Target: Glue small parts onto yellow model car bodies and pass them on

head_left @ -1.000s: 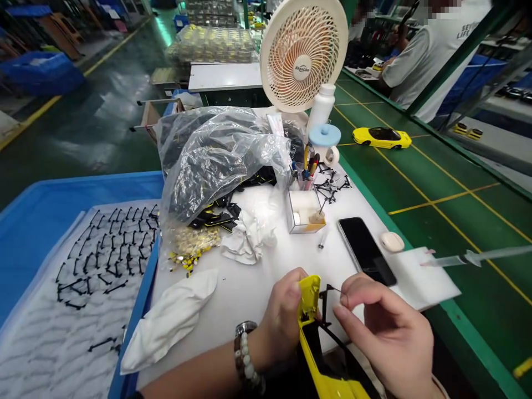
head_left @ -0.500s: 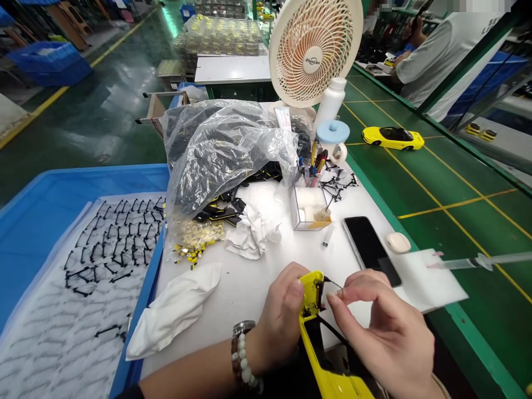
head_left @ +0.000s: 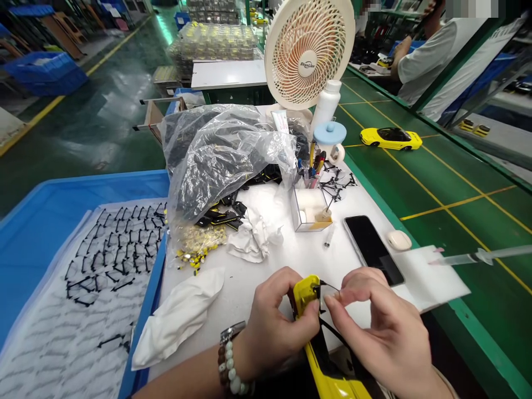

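Note:
A yellow toy car body [head_left: 318,368] with black parts is tilted in front of me at the lower middle. My left hand [head_left: 276,324] is closed around its raised yellow end, with the thumb pressed near a black fitting there. Close by on the right, my right hand [head_left: 378,327] pinches the end of a thin black part [head_left: 328,284] that reaches to the car's yellow end. The thin part's exact kind is too small to tell. Below my fingers, some of the car's lower body is hidden by the right hand.
A blue bin [head_left: 62,191] at left holds rows of small black parts. A plastic bag [head_left: 224,155] of black parts, crumpled tissue [head_left: 251,238], a fan [head_left: 307,61], a phone [head_left: 372,246] and a syringe [head_left: 477,257] surround the hands. Another yellow car [head_left: 390,138] stands on the green surface.
My left thumb has come down from the raised end onto the black fitting beside the right fingertips. The right hand keeps its pinch, shifted slightly left.

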Action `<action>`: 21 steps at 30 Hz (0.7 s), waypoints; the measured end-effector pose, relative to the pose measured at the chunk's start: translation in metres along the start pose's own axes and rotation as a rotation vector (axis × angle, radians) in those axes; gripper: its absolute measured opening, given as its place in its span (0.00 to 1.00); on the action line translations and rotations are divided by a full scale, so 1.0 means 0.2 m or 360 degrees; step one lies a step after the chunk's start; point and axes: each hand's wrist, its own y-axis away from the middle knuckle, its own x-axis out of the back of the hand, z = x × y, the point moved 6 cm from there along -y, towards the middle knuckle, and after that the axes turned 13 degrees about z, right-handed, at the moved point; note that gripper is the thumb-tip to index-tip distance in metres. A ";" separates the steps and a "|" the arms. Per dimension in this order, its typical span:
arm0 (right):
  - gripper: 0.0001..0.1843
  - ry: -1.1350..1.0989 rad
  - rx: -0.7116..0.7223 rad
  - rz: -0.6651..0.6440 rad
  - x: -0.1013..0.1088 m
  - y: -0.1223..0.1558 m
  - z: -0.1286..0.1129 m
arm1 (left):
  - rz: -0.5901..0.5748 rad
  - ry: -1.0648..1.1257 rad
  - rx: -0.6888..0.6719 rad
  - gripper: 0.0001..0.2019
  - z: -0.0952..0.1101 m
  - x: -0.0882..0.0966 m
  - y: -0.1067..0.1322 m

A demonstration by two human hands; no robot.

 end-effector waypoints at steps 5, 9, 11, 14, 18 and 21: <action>0.11 -0.0075 -0.0038 0.0000 -0.03 0.01 0.02 | -0.0025 0.0006 -0.0066 0.05 -0.01 0.01 0.00; 0.09 -0.0174 -0.0061 -0.0081 -0.01 -0.04 0.05 | -0.0029 0.0005 -0.0088 0.05 -0.01 0.01 -0.01; 0.06 -0.0252 -0.0054 -0.0112 0.02 -0.13 0.05 | -0.0041 0.0008 -0.0056 0.05 -0.01 0.01 -0.01; 0.03 -0.0297 -0.0047 -0.0077 0.01 -0.37 0.05 | -0.0057 0.0025 -0.0001 0.05 -0.01 0.00 -0.01; 0.05 -0.0129 0.0064 -0.0517 -0.31 -0.69 0.06 | -0.0049 0.0042 0.0032 0.06 -0.01 0.00 0.00; 0.12 -0.0199 0.0124 -0.0620 -0.63 -0.85 0.12 | -0.0031 0.0056 0.0070 0.08 -0.02 -0.01 0.00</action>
